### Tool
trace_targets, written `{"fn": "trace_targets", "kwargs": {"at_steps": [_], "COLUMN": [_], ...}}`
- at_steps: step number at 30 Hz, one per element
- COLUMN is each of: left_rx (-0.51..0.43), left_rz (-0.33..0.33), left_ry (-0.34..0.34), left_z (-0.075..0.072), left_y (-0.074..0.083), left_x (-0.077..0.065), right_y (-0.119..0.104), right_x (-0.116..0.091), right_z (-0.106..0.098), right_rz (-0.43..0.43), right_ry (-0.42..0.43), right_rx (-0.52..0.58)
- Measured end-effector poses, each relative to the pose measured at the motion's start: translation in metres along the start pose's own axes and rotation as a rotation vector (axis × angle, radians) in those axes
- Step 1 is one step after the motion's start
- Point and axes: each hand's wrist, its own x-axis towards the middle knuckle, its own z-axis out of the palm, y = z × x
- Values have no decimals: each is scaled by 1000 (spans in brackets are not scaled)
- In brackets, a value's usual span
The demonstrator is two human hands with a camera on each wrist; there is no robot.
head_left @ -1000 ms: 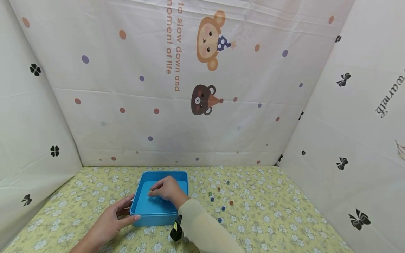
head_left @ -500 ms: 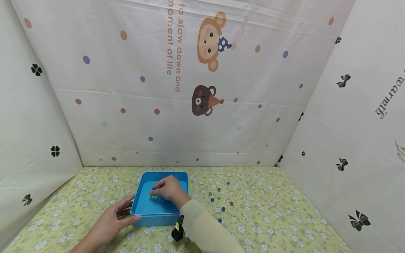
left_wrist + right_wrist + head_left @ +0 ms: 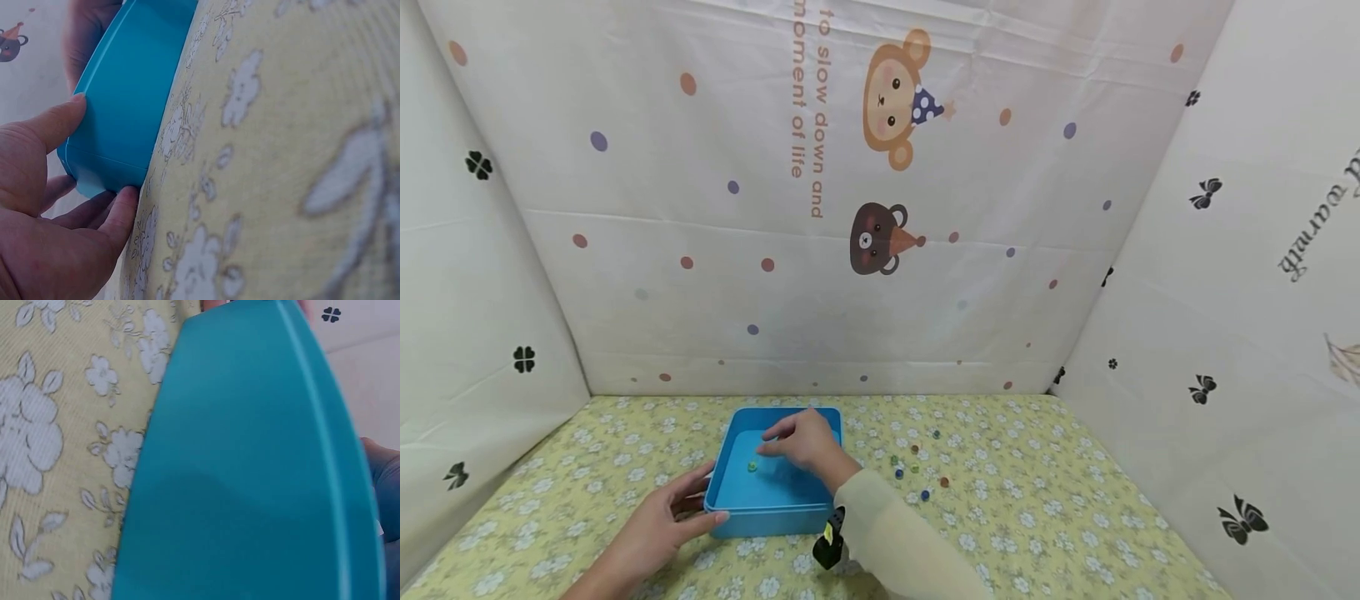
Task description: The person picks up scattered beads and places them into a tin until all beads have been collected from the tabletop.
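A square blue plastic box (image 3: 775, 521) without a lid stands on the cloth. At its near left corner my left hand (image 3: 662, 521) grips it; the left wrist view has the thumb (image 3: 65, 119) on the front wall and curled fingers round the corner. A green marble (image 3: 752, 467) lies on the box floor. My right hand (image 3: 805, 442) hovers inside the box, above and right of that marble, fingers loosely bent and apart from it. In the right wrist view the box wall (image 3: 237, 456) hides most of this hand.
Several marbles lie loose right of the box, among them a blue marble (image 3: 925, 495) and an orange marble (image 3: 944, 482). A yellow flowered cloth (image 3: 1037, 517) covers the table. White printed sheets (image 3: 820, 292) stand behind and at both sides.
My right hand has let go of the green marble, which now shows on the box floor, and has drawn slightly up and right. My left hand has kept its hold.
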Motion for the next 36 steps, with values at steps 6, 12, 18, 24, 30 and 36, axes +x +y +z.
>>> {"fn": "trace_targets", "kwargs": {"at_steps": [6,12,18,24,30,36], "left_rx": [15,18,30,45,49,35], "left_rz": [13,15,-4,-12,0,4], "left_ry": [6,7,22,36,35,28], "left_z": [1,0,1,1,-1,-1], "left_y": [-1,-2,-1,-2,-2,-1], "left_x": [1,4,5,8,9,8], "right_y": [0,1,5,10,15,23], "right_x": [-3,-7,-9,-14,-17,-22], "right_z": [-10,-19,-29,-43,-52,-60], "right_rz": [-18,-64,-77,-86,-85,-104], "right_ry": [10,11,18,36,39,49], "right_rx": [36,61,77,123,216,249]}}
